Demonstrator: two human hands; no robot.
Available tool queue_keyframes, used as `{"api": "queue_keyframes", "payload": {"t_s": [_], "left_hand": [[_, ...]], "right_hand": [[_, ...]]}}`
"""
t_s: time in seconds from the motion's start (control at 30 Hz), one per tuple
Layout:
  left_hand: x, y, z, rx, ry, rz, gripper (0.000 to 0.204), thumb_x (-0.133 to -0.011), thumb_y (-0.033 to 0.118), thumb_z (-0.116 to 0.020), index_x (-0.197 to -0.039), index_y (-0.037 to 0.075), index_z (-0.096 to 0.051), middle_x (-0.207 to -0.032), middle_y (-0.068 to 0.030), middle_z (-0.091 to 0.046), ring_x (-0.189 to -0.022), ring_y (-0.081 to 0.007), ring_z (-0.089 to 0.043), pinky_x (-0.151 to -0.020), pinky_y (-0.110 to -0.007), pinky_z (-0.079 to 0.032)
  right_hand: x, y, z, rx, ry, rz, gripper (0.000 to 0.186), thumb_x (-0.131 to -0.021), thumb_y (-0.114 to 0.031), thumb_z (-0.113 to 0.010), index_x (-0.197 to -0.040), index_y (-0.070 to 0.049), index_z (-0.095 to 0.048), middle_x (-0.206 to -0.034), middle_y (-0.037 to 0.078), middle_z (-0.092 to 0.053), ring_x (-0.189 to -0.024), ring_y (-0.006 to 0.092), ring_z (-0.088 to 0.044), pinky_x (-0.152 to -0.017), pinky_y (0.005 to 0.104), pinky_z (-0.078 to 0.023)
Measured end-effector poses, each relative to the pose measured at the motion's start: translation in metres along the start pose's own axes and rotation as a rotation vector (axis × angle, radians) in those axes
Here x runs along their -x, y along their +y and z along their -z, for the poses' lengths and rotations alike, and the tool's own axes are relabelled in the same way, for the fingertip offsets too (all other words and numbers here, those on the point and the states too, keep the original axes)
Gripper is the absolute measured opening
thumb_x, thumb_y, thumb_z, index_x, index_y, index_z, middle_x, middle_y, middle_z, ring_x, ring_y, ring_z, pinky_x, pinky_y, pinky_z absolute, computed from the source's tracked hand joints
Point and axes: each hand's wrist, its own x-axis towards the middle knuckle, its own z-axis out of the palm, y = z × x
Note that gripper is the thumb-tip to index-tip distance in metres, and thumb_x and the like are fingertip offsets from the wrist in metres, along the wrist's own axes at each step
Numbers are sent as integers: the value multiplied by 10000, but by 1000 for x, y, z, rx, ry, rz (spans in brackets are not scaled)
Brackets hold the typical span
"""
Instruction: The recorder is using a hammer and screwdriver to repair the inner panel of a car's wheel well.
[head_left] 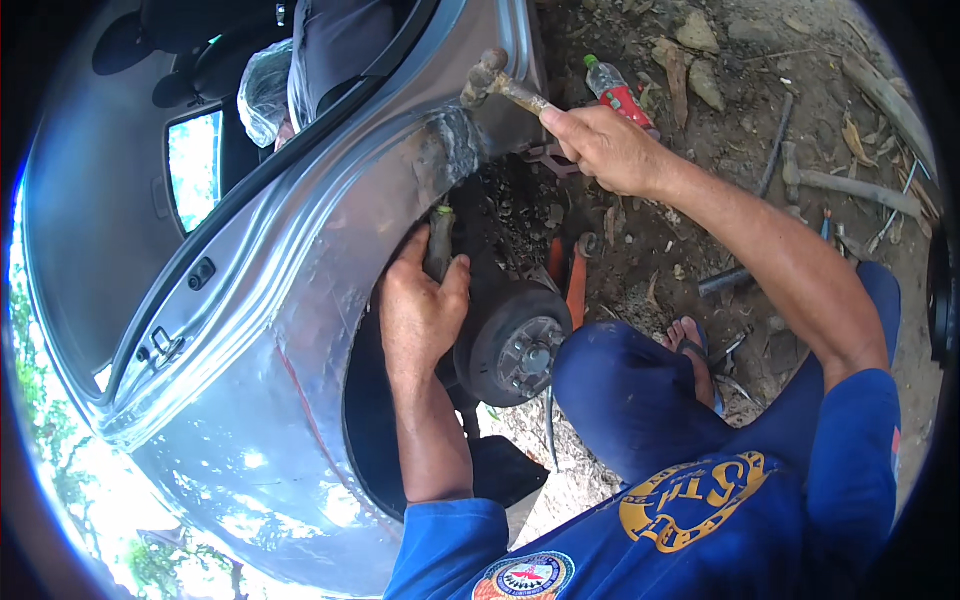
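My right hand (612,148) grips the handle of a hammer (487,80). Its worn, rusty head is over the car body, just above a dull, scraped patch (450,148) at the wheel arch. Inside the arch, my left hand (425,312) holds a short, dark grey metal piece (439,245) between thumb and fingers. That piece stands nearly upright against the arch's edge, with a greenish tip; I cannot make out its exact kind. The grey car panel (290,330) curves around the arch. The wheel is off, and a bare brake drum (530,352) shows beside my left hand.
A red-labelled plastic bottle (622,92) lies on the dirt beyond my right hand. Another hammer (850,186), a dark pipe (724,281) and stones are scattered to the right. An orange tool or stand (577,285) is beside the drum. My bent knee (610,385) is close to it.
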Motion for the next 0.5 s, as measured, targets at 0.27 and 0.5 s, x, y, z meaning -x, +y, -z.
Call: {"api": "queue_keyframes", "payload": {"t_s": [0.27,0.5], "left_hand": [[6,-22,-42,570,-9,188,344,-813,113,-635,-1098,-42,-521,-613,15,-488,-444,-55,-423,-397,-212,-326],[4,-18,-24,391,-64,217,450,-736,132,-646,-1116,-84,-540,-828,-105,-618,-742,-140,-541,-722,-277,-456]], "right_hand": [[64,30,-11,-331,30,-123,497,-932,-510,-383,-666,-92,-417,-538,-53,-334,-438,45,-323,-396,227,-268],[57,14,-27,-441,42,-8,503,-952,-444,-401,-628,-63,-459,-562,-37,-391,-518,74,-392,-479,256,-347]]}}
